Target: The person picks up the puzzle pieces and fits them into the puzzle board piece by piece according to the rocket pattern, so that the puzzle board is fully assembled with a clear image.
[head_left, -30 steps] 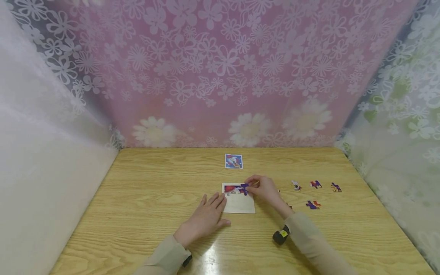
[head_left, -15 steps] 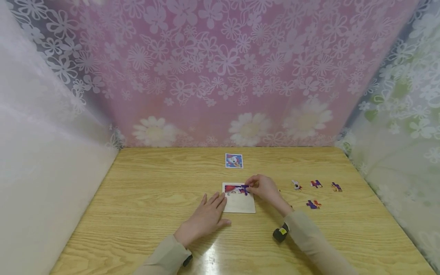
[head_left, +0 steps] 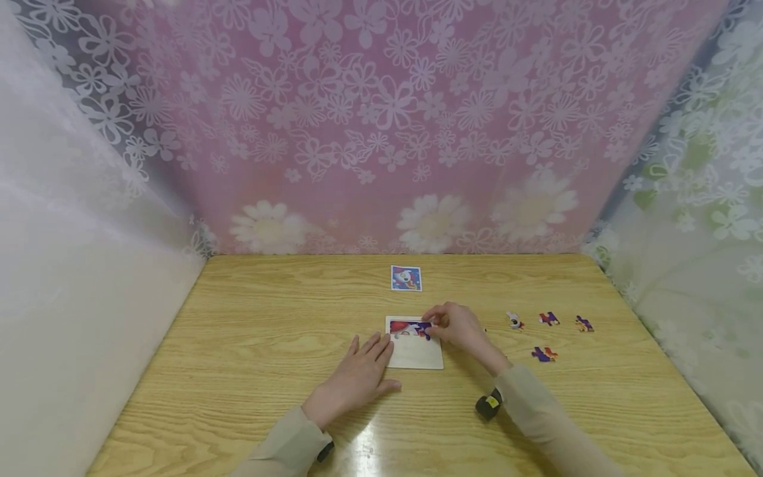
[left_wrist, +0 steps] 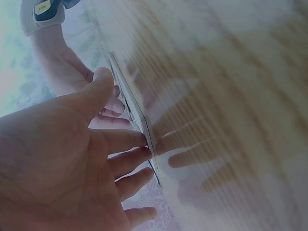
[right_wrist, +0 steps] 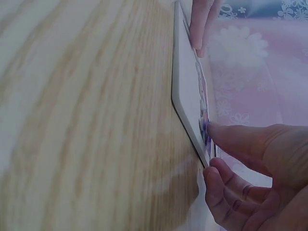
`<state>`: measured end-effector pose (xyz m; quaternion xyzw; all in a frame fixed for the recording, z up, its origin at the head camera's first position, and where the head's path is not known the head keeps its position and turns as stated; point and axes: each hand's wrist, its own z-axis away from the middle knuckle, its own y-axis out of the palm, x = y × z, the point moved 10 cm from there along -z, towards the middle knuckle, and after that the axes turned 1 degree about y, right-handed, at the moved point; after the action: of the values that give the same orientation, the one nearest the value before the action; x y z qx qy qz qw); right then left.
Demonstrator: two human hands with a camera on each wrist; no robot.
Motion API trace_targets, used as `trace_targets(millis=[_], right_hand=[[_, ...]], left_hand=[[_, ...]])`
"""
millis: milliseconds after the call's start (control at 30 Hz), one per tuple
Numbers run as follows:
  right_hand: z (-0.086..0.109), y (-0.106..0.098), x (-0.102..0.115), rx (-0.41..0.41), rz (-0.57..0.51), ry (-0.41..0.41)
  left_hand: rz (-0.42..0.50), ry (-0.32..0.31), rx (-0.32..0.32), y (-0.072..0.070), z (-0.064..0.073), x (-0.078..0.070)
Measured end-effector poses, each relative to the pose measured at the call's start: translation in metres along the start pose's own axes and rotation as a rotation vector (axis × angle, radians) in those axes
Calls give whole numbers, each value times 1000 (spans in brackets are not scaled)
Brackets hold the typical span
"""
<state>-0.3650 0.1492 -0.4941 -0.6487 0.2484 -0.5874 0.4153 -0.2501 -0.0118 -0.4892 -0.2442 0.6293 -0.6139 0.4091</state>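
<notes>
- We see the left hand point(head_left: 353, 379) lying flat on the wooden table point(head_left: 250, 344), fingers straight and relaxed, gripping nothing; its fingertips point(left_wrist: 139, 139) touch the left edge of the puzzle tray point(head_left: 414, 354).
- The puzzle tray sits near the middle of the table, at about 1 o'clock from the left hand; coloured pieces fill its top row, and the rest is bare.
- At 12 o'clock from the tray, well apart from it, lies a small picture card point(head_left: 406, 278).
- We find the right hand point(head_left: 457, 327) at the tray's upper right corner, its thumb and fingers pinching a purple puzzle piece point(head_left: 424, 328) against the tray's top row; the right wrist view shows the thumb pressing on that piece point(right_wrist: 206, 129).
- At 3 o'clock from the right hand, four loose pieces lie on the table: a white one point(head_left: 514, 322), a red-and-purple one point(head_left: 548, 318), a purple one point(head_left: 583, 324), and another purple-and-orange one point(head_left: 543, 354) nearer us.
</notes>
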Motion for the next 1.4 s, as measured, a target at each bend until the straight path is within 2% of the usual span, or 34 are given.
trace_targets(millis=[333, 733, 967, 1267, 1400], right_hand=[[2, -4, 5, -22, 72, -13], [-2, -3, 11, 21, 155, -8], [1, -4, 14, 22, 142, -38], [-2, -3, 9, 10, 154, -25], [1, -8, 10, -30, 97, -62]], left_hand=[[7, 7, -7, -1, -1, 0], [4, 2, -13, 2, -3, 3], [9, -5, -2, 3, -3, 3], [7, 1, -2, 3, -2, 1], [3, 5, -8, 2, -2, 0]])
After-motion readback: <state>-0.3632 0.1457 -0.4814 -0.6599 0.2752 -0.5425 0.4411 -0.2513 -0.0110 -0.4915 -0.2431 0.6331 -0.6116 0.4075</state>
